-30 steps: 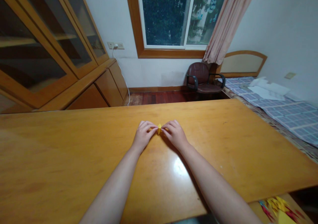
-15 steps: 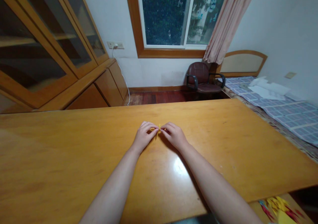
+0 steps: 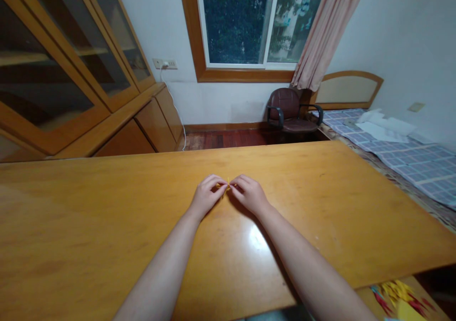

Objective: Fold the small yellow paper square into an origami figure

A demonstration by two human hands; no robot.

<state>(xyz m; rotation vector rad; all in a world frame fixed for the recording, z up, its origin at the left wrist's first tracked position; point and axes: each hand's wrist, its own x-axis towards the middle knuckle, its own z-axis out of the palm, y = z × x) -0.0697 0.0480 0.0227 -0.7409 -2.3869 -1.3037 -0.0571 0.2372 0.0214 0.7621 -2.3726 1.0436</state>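
A small folded piece of yellow paper [image 3: 228, 184] is pinched between both hands over the middle of the wooden table [image 3: 89, 226]. My left hand [image 3: 207, 195] grips its left side with curled fingers. My right hand [image 3: 249, 193] grips its right side the same way. The fingertips of the two hands meet at the paper, which is mostly hidden by them. Both forearms reach out across the tabletop from the near edge.
Yellow and red folded paper pieces [image 3: 399, 295] lie below the table's near right corner. A wooden cabinet with glass doors [image 3: 71, 74] stands left. A dark armchair [image 3: 290, 112] sits under the window, and a bed [image 3: 402, 145] runs along the right.
The yellow paper stood up as a visible point between the fingertips a second ago; now it is squeezed flatter and almost hidden. The hands have barely shifted.
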